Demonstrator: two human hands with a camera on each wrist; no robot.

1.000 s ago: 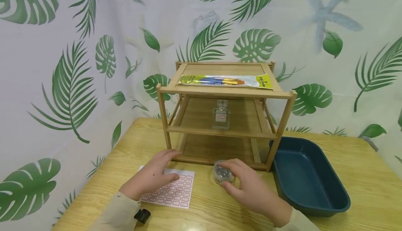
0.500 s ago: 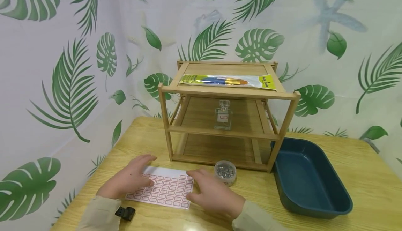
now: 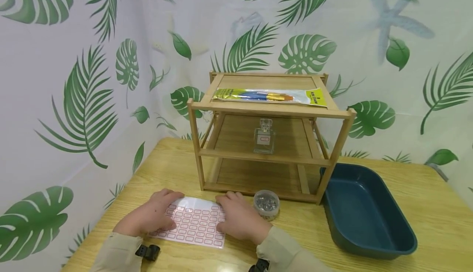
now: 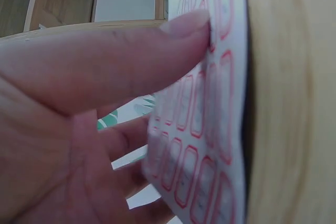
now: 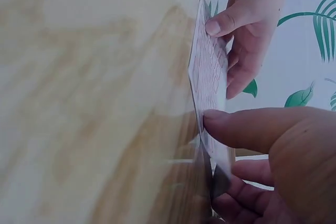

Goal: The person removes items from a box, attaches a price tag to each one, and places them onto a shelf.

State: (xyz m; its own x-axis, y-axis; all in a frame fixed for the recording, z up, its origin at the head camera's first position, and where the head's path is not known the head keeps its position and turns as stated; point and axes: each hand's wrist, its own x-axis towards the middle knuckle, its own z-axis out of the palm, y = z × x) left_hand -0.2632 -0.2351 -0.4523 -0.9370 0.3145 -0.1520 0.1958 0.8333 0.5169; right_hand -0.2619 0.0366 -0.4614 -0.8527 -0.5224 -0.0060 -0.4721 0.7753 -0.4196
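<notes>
A white sheet of red-bordered label stickers (image 3: 196, 224) lies between both hands, low over the table in the head view. My left hand (image 3: 148, 214) grips its left side, and in the left wrist view the thumb (image 4: 178, 38) presses the printed face with fingers behind the edge. On the opposite side my right hand (image 3: 242, 218) pinches the sheet, its thumb (image 5: 226, 127) on top and fingers curled behind. Just right of that hand stands a round clear tub (image 3: 266, 204) of small silvery pieces.
Behind the hands stands a three-tier wooden rack (image 3: 258, 157). A labelled glass perfume bottle (image 3: 264, 138) sits on its middle shelf, a packet of paintbrushes (image 3: 269, 96) on top. At the right is a dark blue basin (image 3: 369, 210). Patterned cloth (image 3: 111, 99) hangs behind the table.
My right hand has left the tub and moved left to the sticker sheet's right side. My left hand has shifted left. Both now grip the sheet, which has slid left and bends slightly.
</notes>
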